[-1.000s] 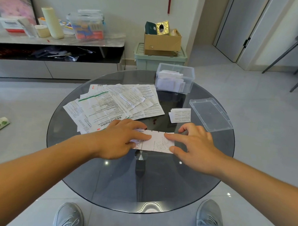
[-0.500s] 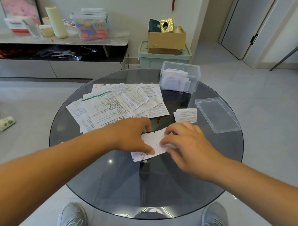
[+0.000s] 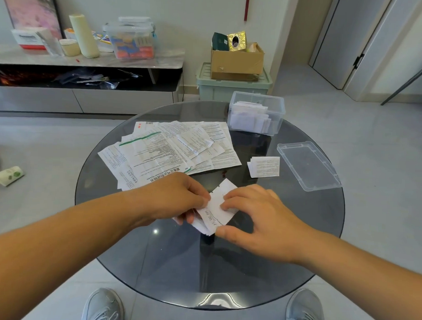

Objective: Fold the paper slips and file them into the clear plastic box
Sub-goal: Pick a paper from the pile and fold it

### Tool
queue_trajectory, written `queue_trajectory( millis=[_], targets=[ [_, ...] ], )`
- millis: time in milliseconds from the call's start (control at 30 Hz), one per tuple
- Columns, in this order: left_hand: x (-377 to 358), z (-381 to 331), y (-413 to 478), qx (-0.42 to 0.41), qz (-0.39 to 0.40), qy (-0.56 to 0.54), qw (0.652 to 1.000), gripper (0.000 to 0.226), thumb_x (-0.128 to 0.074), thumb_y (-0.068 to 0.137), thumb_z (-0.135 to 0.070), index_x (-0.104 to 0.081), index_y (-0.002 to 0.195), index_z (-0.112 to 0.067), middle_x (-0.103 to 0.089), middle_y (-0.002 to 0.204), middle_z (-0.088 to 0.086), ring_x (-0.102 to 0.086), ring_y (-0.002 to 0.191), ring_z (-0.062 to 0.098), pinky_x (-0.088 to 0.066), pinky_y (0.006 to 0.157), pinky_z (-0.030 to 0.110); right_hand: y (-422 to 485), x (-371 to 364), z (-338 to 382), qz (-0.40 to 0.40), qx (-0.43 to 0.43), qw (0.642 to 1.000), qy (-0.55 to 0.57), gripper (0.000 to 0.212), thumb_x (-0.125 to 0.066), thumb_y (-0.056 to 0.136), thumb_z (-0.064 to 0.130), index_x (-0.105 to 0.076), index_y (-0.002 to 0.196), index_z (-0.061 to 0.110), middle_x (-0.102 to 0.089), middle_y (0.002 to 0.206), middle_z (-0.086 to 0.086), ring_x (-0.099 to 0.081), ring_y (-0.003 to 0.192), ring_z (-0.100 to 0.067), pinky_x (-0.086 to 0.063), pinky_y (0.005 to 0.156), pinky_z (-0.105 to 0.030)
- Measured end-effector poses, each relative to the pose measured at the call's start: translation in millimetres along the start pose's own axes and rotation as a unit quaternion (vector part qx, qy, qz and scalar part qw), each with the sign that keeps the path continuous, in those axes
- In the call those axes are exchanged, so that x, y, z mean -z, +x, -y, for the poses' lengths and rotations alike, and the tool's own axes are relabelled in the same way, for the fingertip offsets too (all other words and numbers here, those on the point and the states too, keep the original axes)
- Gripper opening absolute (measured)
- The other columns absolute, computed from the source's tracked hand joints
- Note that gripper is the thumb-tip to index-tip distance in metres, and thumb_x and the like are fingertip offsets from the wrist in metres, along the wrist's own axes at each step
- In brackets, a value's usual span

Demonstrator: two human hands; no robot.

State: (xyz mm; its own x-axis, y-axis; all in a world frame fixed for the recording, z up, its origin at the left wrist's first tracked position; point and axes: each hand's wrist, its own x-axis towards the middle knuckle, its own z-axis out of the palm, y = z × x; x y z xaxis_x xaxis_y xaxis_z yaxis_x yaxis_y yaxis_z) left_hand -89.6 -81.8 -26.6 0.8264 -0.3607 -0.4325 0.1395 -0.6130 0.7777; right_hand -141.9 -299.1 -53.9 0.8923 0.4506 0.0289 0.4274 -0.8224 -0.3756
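A half-folded paper slip [image 3: 216, 209] sits at the near middle of the round glass table [image 3: 225, 268], its layers fanned and tilted, one corner pointing toward the far side. The left hand [image 3: 172, 196] pinches the slip's left edge between curled fingers and thumb. The right hand [image 3: 258, 219] holds the other side, fingertips on top and thumb against the near corner. The fold looks unfinished (the lower layers stick out past the upper one). The step seems to call for squaring the edges first, then flattening the slip on the glass and running a fingertip along the crease. A tight, flat fold should matter, since the clear plastic box [image 3: 257, 95], standing open toward the table's far right, already holds a row of upright folded slips. Between the hands and the box lies a small stack of folded slips [image 3: 264, 166], with the lid [image 3: 309, 165] just beside it to the right. A spread of unfolded sheets [image 3: 167, 151] waits left of centre.
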Motion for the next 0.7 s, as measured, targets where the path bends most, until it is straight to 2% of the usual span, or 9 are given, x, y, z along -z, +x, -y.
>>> queue_trajectory(
  millis=[100, 200, 267, 400, 533, 567, 633, 700],
  targets=[
    [-2.0, -2.6, -2.8, 0.048, 0.026, -0.132, 0.99, 0.02, -0.059, 0.098, -0.012, -0.072, 0.102, 0.002, -0.076, 0.089, 0.016, -0.062, 0.058, 0.013, -0.049, 0.052, 0.022, -1.5, 1.5, 2.7, 0.006, -0.004, 1.0, 0.023, 0.084, -0.037, 0.07, 0.09, -0.053, 0.133, 0.037, -0.05, 0.131, 0.022, -0.038, 0.125, 0.001, -0.031, 0.11, -0.03],
    [0.8, -7.3, -4.2, 0.102, 0.056, -0.274, 0.954, 0.041, -0.053, 0.101, -0.032, -0.069, 0.102, 0.006, -0.073, 0.088, 0.019, -0.066, 0.064, 0.019, -0.055, 0.054, 0.024, -3.2, 3.4, 3.1, 0.005, -0.019, 0.999, 0.042, 0.091, -0.044, 0.066, 0.091, -0.05, 0.137, 0.035, -0.05, 0.132, 0.022, -0.039, 0.123, 0.003, -0.035, 0.109, -0.027],
    [4.7, -8.8, -5.0, 0.122, 0.079, -0.309, 0.94, 0.057, -0.046, 0.103, -0.043, -0.068, 0.108, 0.009, -0.073, 0.098, 0.022, -0.067, 0.068, 0.021, -0.057, 0.056, 0.026, -4.4, 2.8, 3.7, 0.0, -0.025, 0.999, 0.038, 0.089, -0.049, 0.067, 0.09, -0.05, 0.137, 0.034, -0.051, 0.131, 0.023, -0.042, 0.121, 0.003, -0.039, 0.106, -0.025],
    [7.5, -8.8, -4.9, 0.135, 0.098, -0.297, 0.94, 0.061, -0.044, 0.102, -0.048, -0.068, 0.112, 0.008, -0.074, 0.105, 0.02, -0.065, 0.067, 0.019, -0.048, 0.057, 0.026, -2.2, -3.8, 4.1, -0.01, -0.012, 1.0, -0.002, 0.071, -0.049, 0.072, 0.084, -0.058, 0.122, 0.034, -0.056, 0.12, 0.021, -0.046, 0.113, -0.003, -0.042, 0.1, -0.026],
    [8.2, -8.1, -6.3, 0.137, 0.115, -0.334, 0.926, 0.063, -0.045, 0.101, -0.048, -0.073, 0.107, 0.008, -0.073, 0.102, 0.02, -0.061, 0.065, 0.019, -0.048, 0.055, 0.025, 0.7, -7.3, 5.1, -0.052, -0.012, 0.999, 0.01, 0.046, -0.043, 0.084, 0.07, -0.064, 0.099, 0.032, -0.059, 0.1, 0.019, -0.05, 0.098, -0.008, -0.046, 0.087, -0.03],
    [8.2, -5.8, -4.9, 0.123, 0.099, -0.328, 0.932, 0.064, -0.046, 0.101, -0.05, -0.073, 0.106, 0.007, -0.073, 0.096, 0.018, -0.059, 0.064, 0.019, -0.046, 0.054, 0.026, 1.2, -7.5, 5.3, -0.059, -0.014, 0.998, 0.012, 0.044, -0.04, 0.087, 0.067, -0.063, 0.095, 0.031, -0.059, 0.096, 0.018, -0.05, 0.095, -0.01, -0.046, 0.085, -0.031],
    [7.1, -0.3, -1.6, 0.047, 0.011, -0.251, 0.967, 0.064, -0.046, 0.098, -0.058, -0.076, 0.103, -0.002, -0.068, 0.085, 0.011, -0.057, 0.066, 0.018, -0.045, 0.058, 0.028, 2.8, -7.0, 5.3, -0.062, -0.022, 0.998, 0.016, 0.045, -0.033, 0.091, 0.063, -0.061, 0.087, 0.028, -0.058, 0.088, 0.014, -0.049, 0.09, -0.012, -0.046, 0.081, -0.034],
    [6.1, 3.4, -1.3, -0.062, -0.066, -0.13, 0.987, 0.061, -0.045, 0.093, -0.067, -0.08, 0.095, -0.018, -0.073, 0.095, 0.002, -0.064, 0.085, 0.017, -0.052, 0.075, 0.032, 4.3, -6.8, 3.3, -0.067, -0.039, 0.996, 0.036, 0.049, -0.029, 0.093, 0.062, -0.059, 0.081, 0.025, -0.057, 0.083, 0.012, -0.048, 0.086, -0.012, -0.045, 0.079, -0.035]
  ],
)
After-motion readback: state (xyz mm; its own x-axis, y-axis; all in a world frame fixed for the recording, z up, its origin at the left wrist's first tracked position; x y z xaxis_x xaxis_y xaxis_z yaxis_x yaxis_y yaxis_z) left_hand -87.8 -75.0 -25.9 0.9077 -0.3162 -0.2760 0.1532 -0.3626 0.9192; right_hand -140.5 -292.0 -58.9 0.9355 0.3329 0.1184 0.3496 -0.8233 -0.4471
